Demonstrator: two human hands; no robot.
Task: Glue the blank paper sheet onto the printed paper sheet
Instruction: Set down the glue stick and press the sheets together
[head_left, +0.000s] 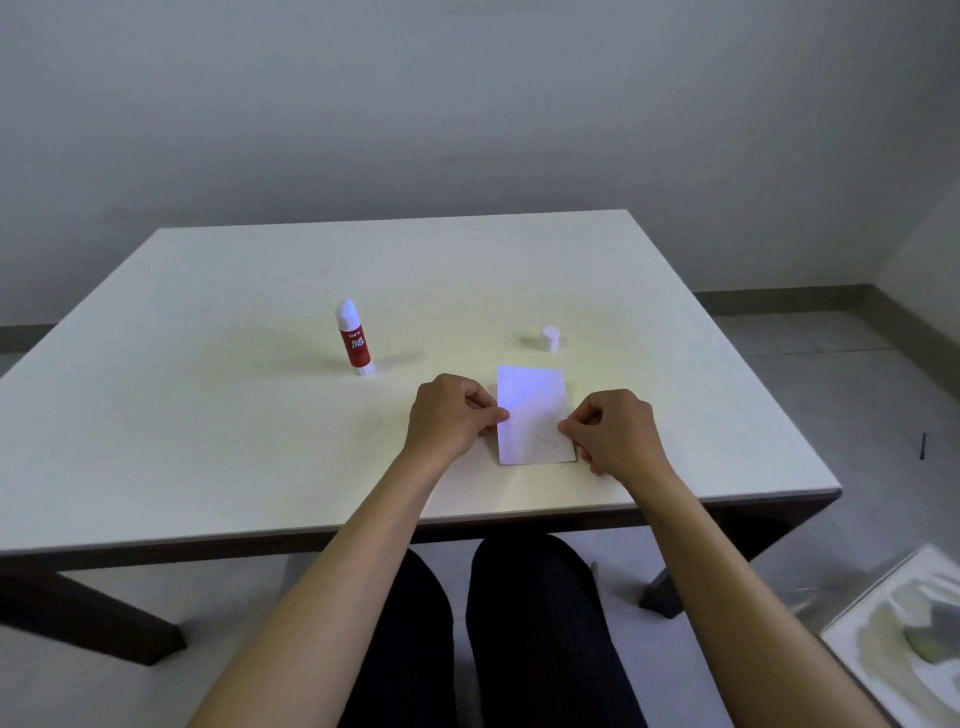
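White tabletop (260, 415) held an uncapped glue stick (355, 336) and its cap (549, 338). Left hand (449, 418) and right hand (613, 431) pinched the blank sheet's (532, 415) side edges, apparently aligning it; pressing flat seemed next.

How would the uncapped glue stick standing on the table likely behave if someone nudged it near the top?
The glue stick stands upright, tall on a narrow base, so it would probably tip. Its round body would then likely roll across the smooth table. It looks small, probably light.
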